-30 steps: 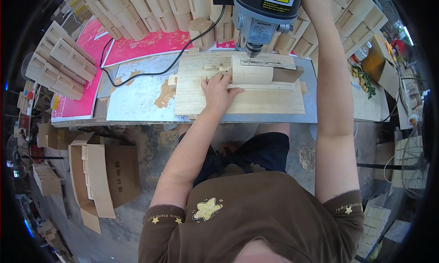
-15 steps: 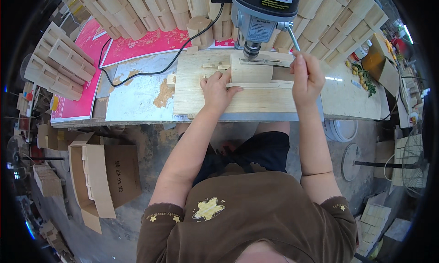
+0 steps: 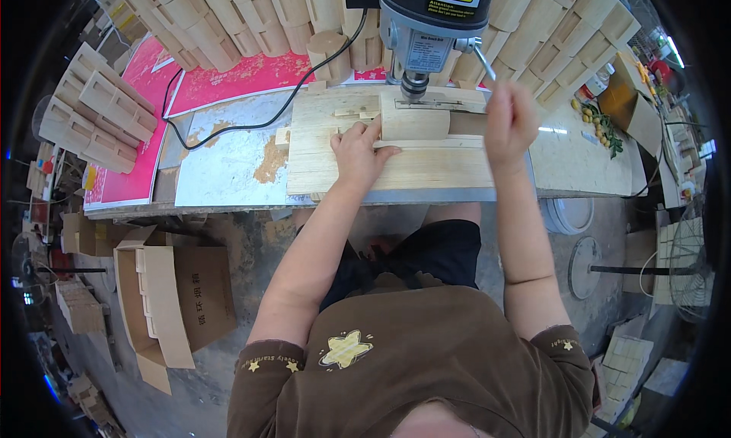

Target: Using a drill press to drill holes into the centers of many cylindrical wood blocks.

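Workbench (image 3: 228,171), a long worn top of patchy grey and rust-brown, stretches under both hands and carries everything else, with pink sheets (image 3: 228,80) lying well beyond the left hand. Stacks of pale slotted wooden parts (image 3: 99,110) crowd its far edge, ahead of the hands and out past the left one. Directly ahead of the two hands stands a grey drill press (image 3: 426,19), its chuck pointing down between them, and a black cord (image 3: 251,122) trails from it across the top. Beneath the chuck lies a flat board of light planks (image 3: 411,167), which seems to serve as a base so the work sits level. On it rests the small wooden block (image 3: 415,122), smooth, pale and rounded at one end, just under the bit. The left hand (image 3: 358,152) lies flat with fingers spread, pressing against the block's near left edge, probably to stop it turning. The right hand (image 3: 512,118) is raised to the right of the block and closed around the thin metal feed lever (image 3: 484,63).
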